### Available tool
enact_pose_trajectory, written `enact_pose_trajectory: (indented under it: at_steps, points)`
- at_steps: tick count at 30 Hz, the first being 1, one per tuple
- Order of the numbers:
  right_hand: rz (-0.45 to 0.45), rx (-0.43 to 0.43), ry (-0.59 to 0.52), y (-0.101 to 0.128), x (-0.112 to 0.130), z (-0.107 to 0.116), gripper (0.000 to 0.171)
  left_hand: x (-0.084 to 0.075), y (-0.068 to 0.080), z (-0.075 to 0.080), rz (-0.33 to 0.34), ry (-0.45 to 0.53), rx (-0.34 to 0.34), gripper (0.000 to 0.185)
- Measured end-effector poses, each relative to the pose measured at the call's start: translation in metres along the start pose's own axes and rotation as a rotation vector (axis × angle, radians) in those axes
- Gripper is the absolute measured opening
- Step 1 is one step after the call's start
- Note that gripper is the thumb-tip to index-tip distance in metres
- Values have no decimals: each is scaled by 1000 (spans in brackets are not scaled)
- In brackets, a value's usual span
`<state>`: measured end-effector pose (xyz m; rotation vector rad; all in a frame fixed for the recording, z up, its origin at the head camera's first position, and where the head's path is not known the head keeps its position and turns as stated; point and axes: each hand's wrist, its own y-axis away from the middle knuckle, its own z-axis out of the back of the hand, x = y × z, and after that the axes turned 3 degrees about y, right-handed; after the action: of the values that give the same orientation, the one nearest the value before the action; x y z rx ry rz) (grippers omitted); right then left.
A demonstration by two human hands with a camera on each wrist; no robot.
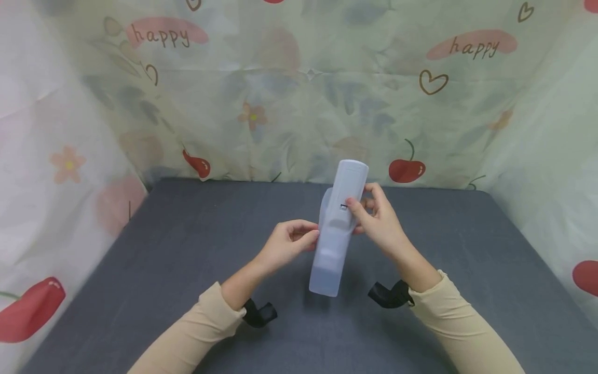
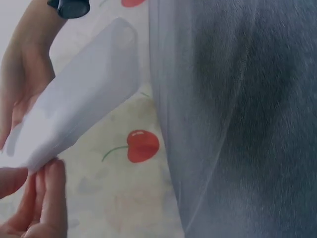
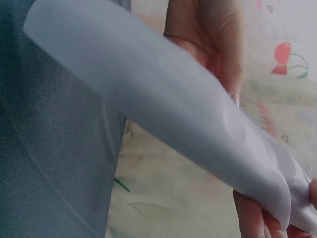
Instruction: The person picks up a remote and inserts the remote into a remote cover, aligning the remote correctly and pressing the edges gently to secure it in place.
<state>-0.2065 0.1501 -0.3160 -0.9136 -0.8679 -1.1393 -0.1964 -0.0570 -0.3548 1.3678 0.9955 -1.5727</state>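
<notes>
A long white handheld device [image 1: 350,179] with a translucent lower part [image 1: 328,259] is held up over the table, its white end tilted away to the right. My left hand [image 1: 290,241] pinches the edge of the translucent part between thumb and fingers; the left wrist view shows the thumb and fingertips [image 2: 52,173] against it. Farther up, my right hand [image 1: 380,221] grips the white body, thumb on its front beside a small dark slot [image 1: 343,206]. In the right wrist view the translucent part [image 3: 163,99] crosses the picture and hides some of the fingers.
A dark grey cloth covers the table [image 1: 187,249]. Behind it hangs a patterned curtain [image 1: 299,130], with more curtain at both sides. Black straps [image 1: 261,314] jut from both wrists below the cream sleeves [image 1: 205,322].
</notes>
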Motion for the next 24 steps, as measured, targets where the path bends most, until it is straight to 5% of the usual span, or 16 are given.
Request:
enact_pose_trajectory:
  at_steps: [11,24]
  points:
    - [48,88,8,-3,4,-3,42,-2,1,-13,-76,46,-248,17]
    - [39,95,-23,-1,-4,-8,41,-2,2,-22,-75,77,-325,18]
